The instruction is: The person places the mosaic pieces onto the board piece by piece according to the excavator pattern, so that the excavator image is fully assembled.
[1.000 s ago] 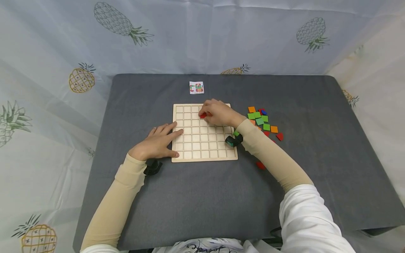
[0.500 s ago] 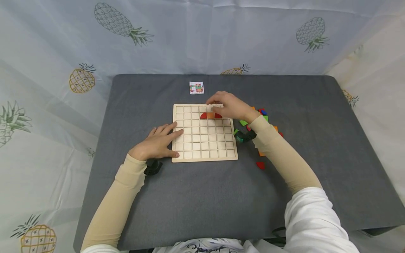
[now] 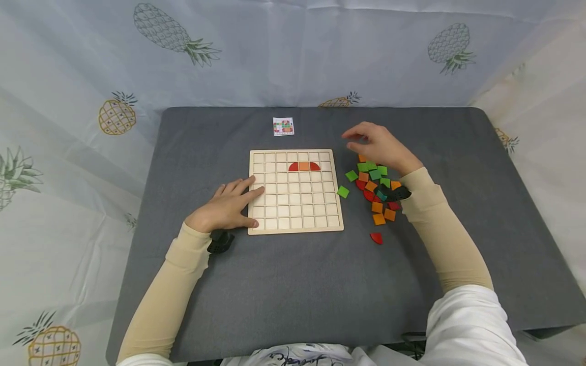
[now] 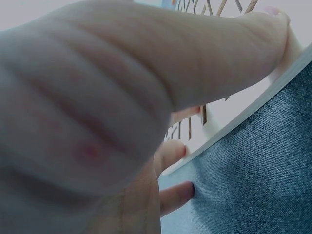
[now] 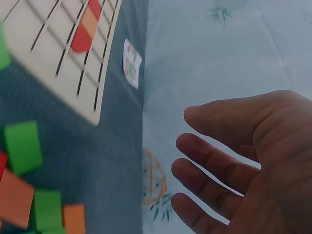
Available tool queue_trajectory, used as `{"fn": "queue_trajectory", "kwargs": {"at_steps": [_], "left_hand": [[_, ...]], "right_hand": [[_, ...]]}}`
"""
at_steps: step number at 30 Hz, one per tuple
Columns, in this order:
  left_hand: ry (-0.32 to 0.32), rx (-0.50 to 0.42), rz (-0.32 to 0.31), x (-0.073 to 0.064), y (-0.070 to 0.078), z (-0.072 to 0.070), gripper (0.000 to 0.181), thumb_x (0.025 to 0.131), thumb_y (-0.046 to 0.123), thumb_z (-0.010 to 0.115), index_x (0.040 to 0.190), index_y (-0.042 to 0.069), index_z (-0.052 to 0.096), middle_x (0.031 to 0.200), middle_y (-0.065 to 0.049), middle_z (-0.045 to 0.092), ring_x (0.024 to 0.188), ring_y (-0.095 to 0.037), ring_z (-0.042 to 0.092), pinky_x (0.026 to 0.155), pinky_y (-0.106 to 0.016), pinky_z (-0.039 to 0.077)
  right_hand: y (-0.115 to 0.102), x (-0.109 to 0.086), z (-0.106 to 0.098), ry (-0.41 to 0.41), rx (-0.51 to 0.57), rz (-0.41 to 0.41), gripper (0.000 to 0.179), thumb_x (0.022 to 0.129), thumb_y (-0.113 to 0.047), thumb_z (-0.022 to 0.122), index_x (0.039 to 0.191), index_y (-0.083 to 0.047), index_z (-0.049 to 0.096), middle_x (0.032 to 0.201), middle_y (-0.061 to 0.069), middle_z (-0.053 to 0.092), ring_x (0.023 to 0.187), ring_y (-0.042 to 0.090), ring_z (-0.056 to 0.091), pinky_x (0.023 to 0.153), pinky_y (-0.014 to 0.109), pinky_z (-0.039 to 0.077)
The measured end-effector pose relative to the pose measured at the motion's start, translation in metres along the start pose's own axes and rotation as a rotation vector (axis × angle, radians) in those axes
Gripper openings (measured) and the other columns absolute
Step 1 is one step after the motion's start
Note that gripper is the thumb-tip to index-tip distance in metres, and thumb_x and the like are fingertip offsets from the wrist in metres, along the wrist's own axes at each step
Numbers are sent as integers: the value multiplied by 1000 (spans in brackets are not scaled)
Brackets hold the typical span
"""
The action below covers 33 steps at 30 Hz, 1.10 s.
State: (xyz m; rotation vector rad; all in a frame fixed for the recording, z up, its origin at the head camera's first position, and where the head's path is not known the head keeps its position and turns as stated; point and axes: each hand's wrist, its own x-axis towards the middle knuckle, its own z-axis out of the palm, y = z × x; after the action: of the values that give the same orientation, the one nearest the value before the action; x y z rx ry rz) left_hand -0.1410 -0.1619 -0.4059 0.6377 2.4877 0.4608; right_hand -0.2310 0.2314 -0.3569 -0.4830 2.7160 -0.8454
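A light wooden grid board (image 3: 284, 203) lies flat on the grey table. In its second row from the back sit an orange square (image 3: 304, 166) and two red quarter-round tiles, one on each side of it. My left hand (image 3: 226, 206) rests with spread fingers on the board's left edge; in the left wrist view its thumb (image 4: 234, 53) lies on the rim. Over the back end of the loose tile pile, my right hand (image 3: 382, 147) hovers with nothing in it. The right wrist view shows its fingers (image 5: 195, 178) loosely bent and apart from the thumb.
Right of the board lies a loose pile of orange, green and red tiles (image 3: 377, 207). One green square (image 3: 343, 191) lies by the board's right edge, and a red quarter-round (image 3: 376, 238) lies nearer the front. A small printed pattern card (image 3: 283, 126) lies behind the board.
My right hand has let go of the tiles on the board and moved right, over the pile. The red-orange-red row now shows fully. My left hand has stayed put.
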Motion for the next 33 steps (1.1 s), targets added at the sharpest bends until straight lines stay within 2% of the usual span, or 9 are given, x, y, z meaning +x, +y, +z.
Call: {"fn": "queue_trajectory", "kwargs": {"at_steps": [6,12,19,33], "left_hand": [[-6,6,-5,0,1,0,88,91,37,76,162,23,27,173,-10,6,157,-41,8,124,-67,5],[-5,8,-1,0,0,0,88,91,37,76,162,22,26,173,-11,6,157,-42,8,124,-67,5],[-6,6,-2,0,1,0,88,91,37,76,162,22,26,173,-11,6,157,-42,7,124,-68,5],[-1,4,-7,1,2,0,88,90,37,76,162,22,27,172,-11,7,157,-42,8,123,-68,6]], "right_hand": [[24,-9,-5,-9,-11,122,42,106,-26,53,142,-6,58,137,16,54,117,35,54,98,55,48],[42,-11,-4,-29,-31,182,42,106,-21,51,144,-2,54,140,20,52,122,38,53,101,58,47],[55,-14,-1,-57,-44,215,41,107,-19,49,144,-1,53,141,22,51,123,39,52,104,58,46],[75,-23,2,-91,-63,240,38,104,-13,53,139,3,55,139,27,53,124,42,54,103,59,46]]}}
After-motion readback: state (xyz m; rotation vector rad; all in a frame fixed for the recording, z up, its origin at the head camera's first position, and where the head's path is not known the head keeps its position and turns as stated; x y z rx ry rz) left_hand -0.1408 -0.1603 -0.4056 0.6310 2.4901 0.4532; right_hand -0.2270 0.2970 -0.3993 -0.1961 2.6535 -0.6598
